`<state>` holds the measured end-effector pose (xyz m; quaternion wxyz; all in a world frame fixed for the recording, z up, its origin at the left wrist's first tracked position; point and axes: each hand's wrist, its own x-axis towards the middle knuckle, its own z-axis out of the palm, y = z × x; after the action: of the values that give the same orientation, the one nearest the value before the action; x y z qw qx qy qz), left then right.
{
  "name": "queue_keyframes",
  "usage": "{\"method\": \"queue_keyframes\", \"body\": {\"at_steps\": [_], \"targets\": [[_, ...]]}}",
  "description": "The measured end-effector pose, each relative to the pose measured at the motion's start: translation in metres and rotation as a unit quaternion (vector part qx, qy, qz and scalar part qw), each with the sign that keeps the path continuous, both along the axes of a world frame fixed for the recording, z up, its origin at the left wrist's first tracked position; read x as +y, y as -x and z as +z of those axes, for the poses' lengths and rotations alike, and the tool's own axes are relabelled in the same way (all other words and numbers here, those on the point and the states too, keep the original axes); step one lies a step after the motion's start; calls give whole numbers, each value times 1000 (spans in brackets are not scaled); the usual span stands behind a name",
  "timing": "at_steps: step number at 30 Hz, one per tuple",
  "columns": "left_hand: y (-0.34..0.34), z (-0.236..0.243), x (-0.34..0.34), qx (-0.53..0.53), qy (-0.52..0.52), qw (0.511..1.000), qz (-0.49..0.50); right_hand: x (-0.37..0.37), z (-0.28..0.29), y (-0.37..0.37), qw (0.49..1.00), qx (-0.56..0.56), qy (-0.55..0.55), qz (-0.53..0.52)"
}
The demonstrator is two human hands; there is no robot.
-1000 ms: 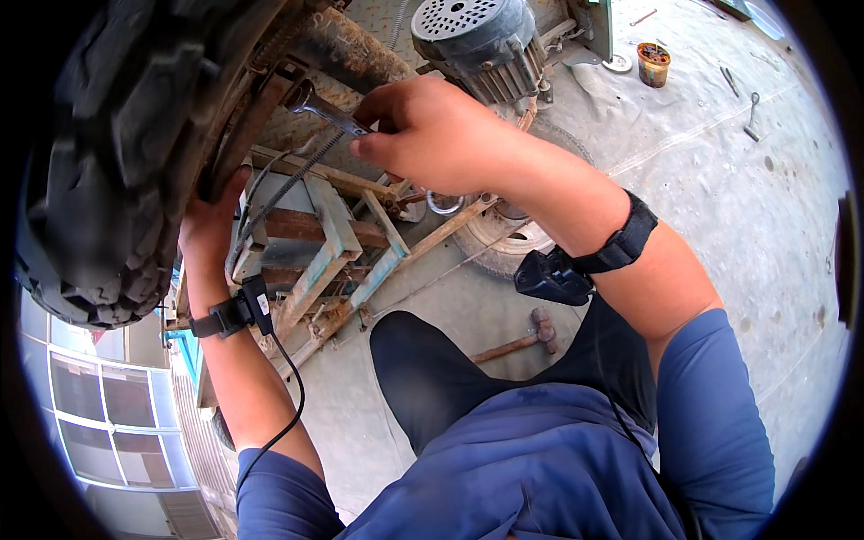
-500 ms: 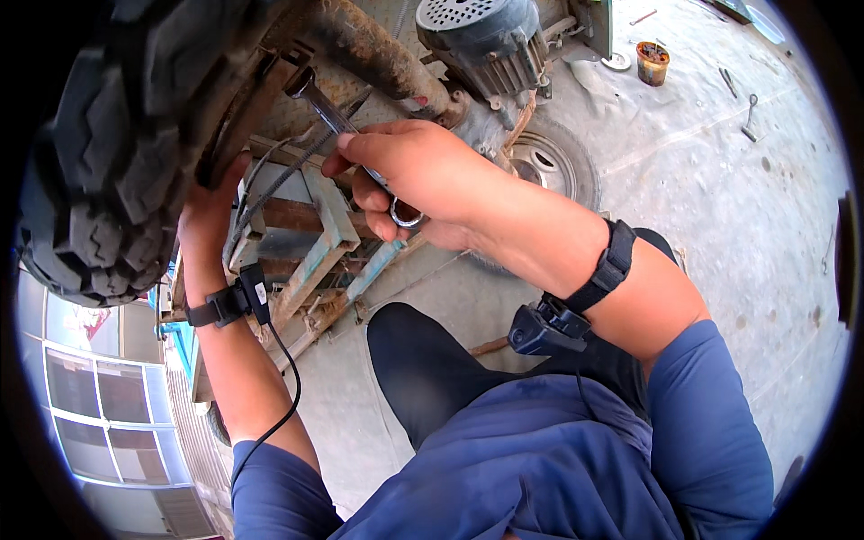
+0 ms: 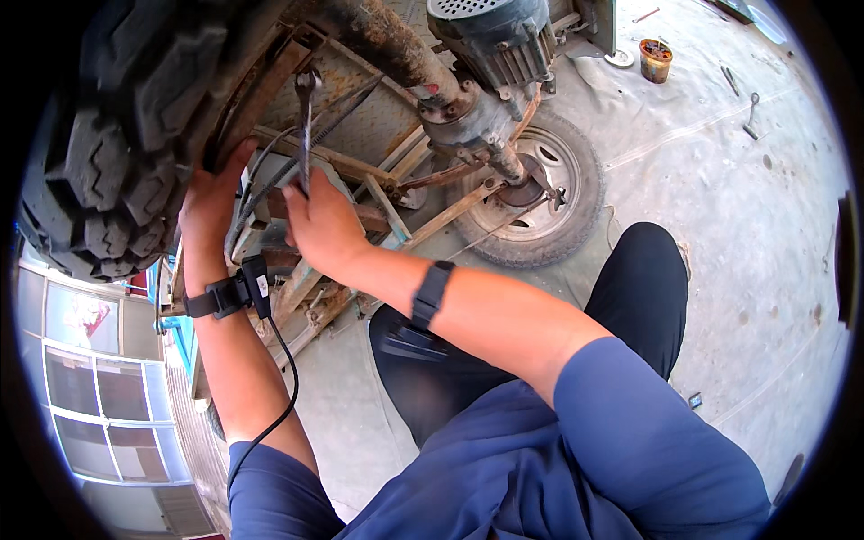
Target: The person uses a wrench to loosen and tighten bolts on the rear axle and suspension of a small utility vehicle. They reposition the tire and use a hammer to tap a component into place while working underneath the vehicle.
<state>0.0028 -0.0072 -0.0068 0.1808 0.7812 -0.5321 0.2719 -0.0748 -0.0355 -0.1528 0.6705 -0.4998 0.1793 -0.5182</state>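
My right hand (image 3: 322, 220) is closed around the shank of a combination wrench (image 3: 306, 126), which stands nearly upright with its top end free. That end lies just right of a rusty metal bracket (image 3: 261, 99). Beside the big knobbly tyre (image 3: 108, 171), my left hand (image 3: 214, 193) reaches up to the bracket's lower end. Its thumb shows, but most of its fingers are hidden. Dark cables (image 3: 279, 175) run between my two hands. A rusty axle tube (image 3: 373, 40) slants down to a hub at the right.
An electric motor (image 3: 493, 45) sits above a smaller wheel (image 3: 531, 193). Bare frame bars (image 3: 450, 216) cross below the axle. On the floor at the right are a tub of brown grease (image 3: 655, 61), a white disc (image 3: 621, 58) and loose tools, one a wrench (image 3: 752, 115).
My right hand has moved left and down, turning the wrench from a slant to nearly upright. Its forearm has swung lower, uncovering the small wheel and hub. My left hand stays at the bracket.
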Motion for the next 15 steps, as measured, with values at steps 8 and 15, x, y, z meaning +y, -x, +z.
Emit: {"method": "queue_keyframes", "body": {"at_steps": [8,15], "targets": [[-15,-1,5,-59,4,998,-17,-40,-8,140,966,7,-42,255],[-18,-2,2,-69,18,997,-24,-90,28,192,929,71,-3,362]]}}
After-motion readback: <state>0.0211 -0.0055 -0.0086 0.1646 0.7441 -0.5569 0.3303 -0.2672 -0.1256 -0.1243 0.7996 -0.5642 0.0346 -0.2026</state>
